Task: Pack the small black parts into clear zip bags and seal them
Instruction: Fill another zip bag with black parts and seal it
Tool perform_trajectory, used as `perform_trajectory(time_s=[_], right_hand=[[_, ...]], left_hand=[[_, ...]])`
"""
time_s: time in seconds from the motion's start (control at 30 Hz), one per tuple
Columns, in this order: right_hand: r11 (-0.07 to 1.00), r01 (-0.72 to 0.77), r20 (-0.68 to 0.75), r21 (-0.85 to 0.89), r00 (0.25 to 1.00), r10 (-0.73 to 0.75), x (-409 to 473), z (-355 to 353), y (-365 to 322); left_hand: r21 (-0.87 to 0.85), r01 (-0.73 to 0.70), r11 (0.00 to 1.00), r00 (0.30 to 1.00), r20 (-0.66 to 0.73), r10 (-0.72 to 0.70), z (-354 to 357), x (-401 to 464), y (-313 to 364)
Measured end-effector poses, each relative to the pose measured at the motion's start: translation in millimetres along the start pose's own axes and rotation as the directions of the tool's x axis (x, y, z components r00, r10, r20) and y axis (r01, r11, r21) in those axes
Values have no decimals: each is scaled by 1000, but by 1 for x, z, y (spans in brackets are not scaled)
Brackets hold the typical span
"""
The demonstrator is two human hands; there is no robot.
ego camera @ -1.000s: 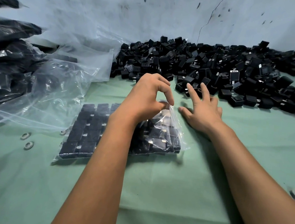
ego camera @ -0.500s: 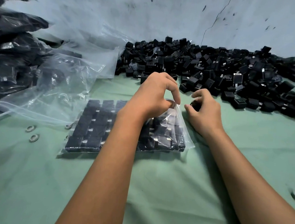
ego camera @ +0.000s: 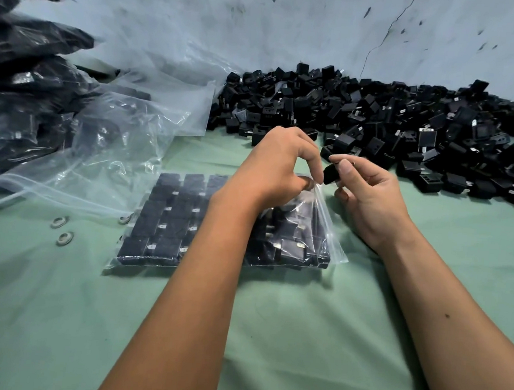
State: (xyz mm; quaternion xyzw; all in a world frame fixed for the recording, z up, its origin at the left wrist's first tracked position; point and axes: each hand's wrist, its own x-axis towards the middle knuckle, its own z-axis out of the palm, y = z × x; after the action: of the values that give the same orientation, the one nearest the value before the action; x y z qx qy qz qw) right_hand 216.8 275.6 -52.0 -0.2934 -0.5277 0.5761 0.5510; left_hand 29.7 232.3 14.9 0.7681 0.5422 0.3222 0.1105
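My left hand [ego camera: 277,168] pinches the bag [ego camera: 326,231] mouth up. My right hand [ego camera: 369,194] pinches one black part [ego camera: 331,173] beside it.

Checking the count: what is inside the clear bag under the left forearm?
The clear zip bag holds black parts laid in neat rows. The left hand and forearm cover its middle, so no full count.

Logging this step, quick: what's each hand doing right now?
Left hand: pinching the zip bag mouth.
Right hand: pinching one black part.
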Motion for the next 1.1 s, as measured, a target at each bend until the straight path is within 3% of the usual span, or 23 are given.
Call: perform_trajectory(time_s=[0.17, 0.57, 0.9, 1.1], right_hand=[[997, -66, 93, 28, 994, 63, -2, 2, -2], [998, -61, 108, 27, 992, 58, -3, -1, -1], [970, -15, 114, -241, 993, 44, -4, 0, 2], [992, -22, 218, -124, 975, 49, -6, 1, 2]], left_hand=[[-32, 8, 999, 1000, -10, -8, -2, -1, -4], [-81, 28, 996, 998, -51, -32, -8, -3, -12], [-96, 2, 995, 998, -65, -8, -8, -1, -13], [-103, -14, 995, 998, -69, 7, -7, -1, -13]])
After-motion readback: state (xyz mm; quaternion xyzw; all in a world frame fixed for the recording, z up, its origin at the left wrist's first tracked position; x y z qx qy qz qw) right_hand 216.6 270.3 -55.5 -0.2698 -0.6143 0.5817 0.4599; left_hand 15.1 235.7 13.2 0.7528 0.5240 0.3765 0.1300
